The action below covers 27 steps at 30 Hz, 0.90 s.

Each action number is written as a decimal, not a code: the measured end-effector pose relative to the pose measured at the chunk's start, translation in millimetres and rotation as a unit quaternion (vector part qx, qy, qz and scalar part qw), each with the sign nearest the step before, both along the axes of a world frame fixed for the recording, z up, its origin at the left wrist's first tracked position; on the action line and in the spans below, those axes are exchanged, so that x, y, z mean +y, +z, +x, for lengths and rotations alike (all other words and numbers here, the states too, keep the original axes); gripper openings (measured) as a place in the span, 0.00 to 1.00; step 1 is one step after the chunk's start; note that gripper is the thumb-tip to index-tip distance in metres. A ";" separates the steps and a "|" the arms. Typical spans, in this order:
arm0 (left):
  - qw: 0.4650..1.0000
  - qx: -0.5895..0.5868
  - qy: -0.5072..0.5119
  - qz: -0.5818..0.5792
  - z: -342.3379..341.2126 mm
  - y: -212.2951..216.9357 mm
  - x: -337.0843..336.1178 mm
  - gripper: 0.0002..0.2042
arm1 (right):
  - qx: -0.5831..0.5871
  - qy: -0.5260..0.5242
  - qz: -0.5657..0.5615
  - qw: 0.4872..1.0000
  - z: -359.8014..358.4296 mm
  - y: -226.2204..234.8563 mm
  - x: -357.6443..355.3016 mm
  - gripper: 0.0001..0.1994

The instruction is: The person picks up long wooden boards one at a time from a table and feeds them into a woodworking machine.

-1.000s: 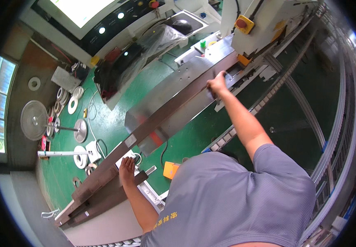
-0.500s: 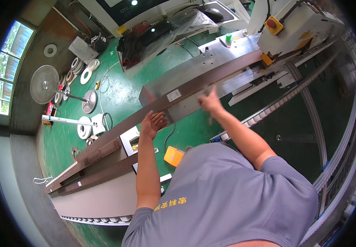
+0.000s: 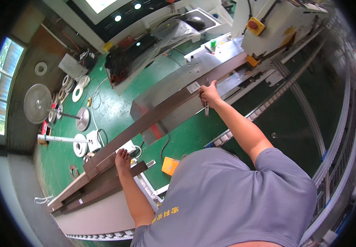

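hands grip long brown strip [image 3: 161, 109]: left hand [image 3: 122, 157] near end, right hand [image 3: 209, 94] midway.

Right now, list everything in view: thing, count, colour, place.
long board: one, dark brown, runs diagonally from the lower left toward the machine at upper right
stacked boards: several, brown, lower left on a pale table
machine bed: one, grey metal, centre
red button on yellow box: one, top right
orange box: one, on the green floor, centre
discs and rolls: several, grey and white, left floor
roller conveyor: one, grey, right side
left hand: on the board's near end
right hand: on the board farther along
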State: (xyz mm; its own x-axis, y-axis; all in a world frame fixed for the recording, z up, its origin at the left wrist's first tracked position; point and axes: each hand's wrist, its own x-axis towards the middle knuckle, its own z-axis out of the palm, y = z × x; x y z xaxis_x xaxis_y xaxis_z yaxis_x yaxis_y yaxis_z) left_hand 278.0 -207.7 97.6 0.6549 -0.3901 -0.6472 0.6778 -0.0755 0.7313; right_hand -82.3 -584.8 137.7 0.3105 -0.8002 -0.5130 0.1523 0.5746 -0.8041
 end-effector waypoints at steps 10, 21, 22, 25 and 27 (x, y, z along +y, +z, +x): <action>0.997 -0.031 -0.076 -0.009 -44.7 19.9 -72.9 0.11 | 0.058 -0.090 -0.043 0.993 -47.3 0.8 -23.9 0.46; 0.958 -0.065 -0.265 0.084 -74.4 52.9 -97.8 0.14 | 0.051 0.049 -0.030 0.997 36.3 0.4 49.5 0.52; 0.960 -0.069 -0.258 0.085 -68.9 47.6 -90.8 0.14 | 0.039 0.040 -0.023 0.998 28.9 0.9 41.8 0.51; 0.978 -0.019 -0.199 0.059 -45.1 31.1 -61.5 0.13 | 0.037 0.044 -0.039 0.998 8.6 -8.6 18.1 0.50; 0.982 -0.020 -0.168 0.079 -39.8 31.5 -51.1 0.13 | 0.035 0.020 -0.026 0.999 -3.7 -10.5 2.5 0.50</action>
